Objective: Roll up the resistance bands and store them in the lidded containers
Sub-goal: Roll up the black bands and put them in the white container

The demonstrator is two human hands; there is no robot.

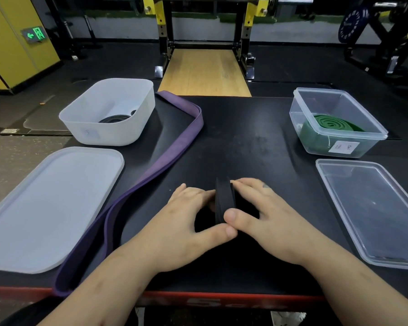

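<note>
The surface [245,137] carries all items. Left of the black roll [224,198] lies the white lid [45,208]. The unrolled purple band [170,158] runs diagonally between the roll and the far-left white container [108,130], which holds a coiled black band [114,118]. Right of the roll lies the clear lid [377,208]; far-right stands the clear container [320,90], holding the green band [332,124]. The left hand [186,217] and right hand [266,208] flank the roll, fingers and thumbs pinching it. The roll stands on edge, axis left-right, equally near both hands. Transfer to the white container would probably cross the purple band.
</note>
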